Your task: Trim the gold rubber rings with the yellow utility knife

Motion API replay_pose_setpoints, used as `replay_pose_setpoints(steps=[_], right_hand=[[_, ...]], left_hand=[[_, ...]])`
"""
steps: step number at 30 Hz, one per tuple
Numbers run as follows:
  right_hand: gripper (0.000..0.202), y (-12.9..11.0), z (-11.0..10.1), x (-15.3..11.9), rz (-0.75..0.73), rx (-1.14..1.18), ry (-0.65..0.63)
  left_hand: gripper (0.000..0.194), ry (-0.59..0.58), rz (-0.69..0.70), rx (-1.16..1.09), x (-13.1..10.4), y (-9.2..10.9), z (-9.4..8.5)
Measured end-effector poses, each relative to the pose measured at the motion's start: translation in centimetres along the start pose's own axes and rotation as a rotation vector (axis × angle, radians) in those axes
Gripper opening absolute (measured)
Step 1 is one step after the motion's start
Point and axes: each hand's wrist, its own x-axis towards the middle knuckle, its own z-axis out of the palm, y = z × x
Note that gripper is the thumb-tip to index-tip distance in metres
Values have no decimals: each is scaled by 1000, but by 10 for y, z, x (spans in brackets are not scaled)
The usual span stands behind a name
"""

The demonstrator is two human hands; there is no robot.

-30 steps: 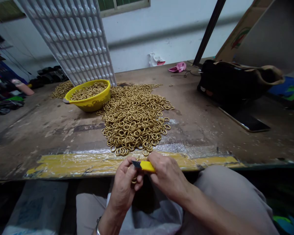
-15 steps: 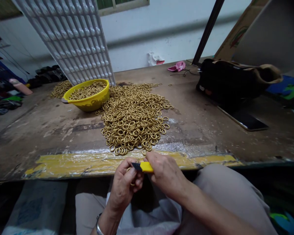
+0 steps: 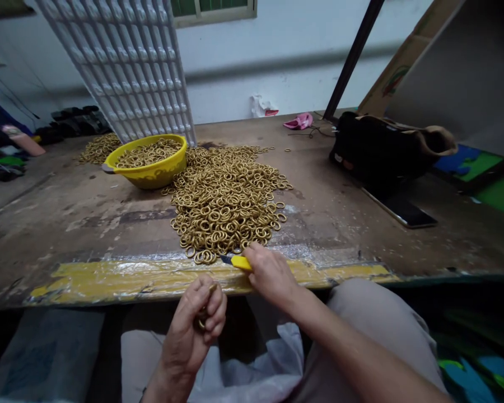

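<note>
A yellow utility knife [image 3: 241, 262] is gripped in my right hand [image 3: 271, 274], its dark blade pointing left just above the table's front edge. The fingertips of that hand reach the near edge of a heap of brass-coloured rings [image 3: 222, 201]. Lower and to the left, my left hand [image 3: 197, 316] is curled closed over my lap around brass-coloured rings [image 3: 201, 322], partly hidden by the fingers. Left of the heap stands a yellow basin [image 3: 159, 173] filled with similar rings.
Yellow tape [image 3: 121, 280] runs along the table's front edge. A black bag [image 3: 369, 151] and a phone [image 3: 403, 208] lie at the right. Behind the basin leans a ribbed translucent panel [image 3: 130, 67]. A pink cloth [image 3: 299, 121] rests at the back. A pale plastic bag [image 3: 260, 364] is over my lap.
My hands have moved apart. The left has drawn down and left with the rings; the right has shifted up to the heap, still holding the knife. The view has shifted slightly.
</note>
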Motion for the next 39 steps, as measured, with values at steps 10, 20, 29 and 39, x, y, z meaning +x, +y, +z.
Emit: replay_pose_setpoints(steps=[10, 20, 29, 39], right_hand=[[29, 5, -1, 10, 289, 797, 57], [22, 0, -6, 0, 546, 1613, -422], [15, 1, -5, -18, 52, 524, 30], [18, -9, -1, -26, -8, 90, -38]], left_hand=[[22, 145, 46, 405, 12, -12, -6], [14, 179, 394, 995, 25, -26, 3], [22, 146, 65, 606, 29, -17, -2], [18, 28, 107, 653, 24, -17, -8]])
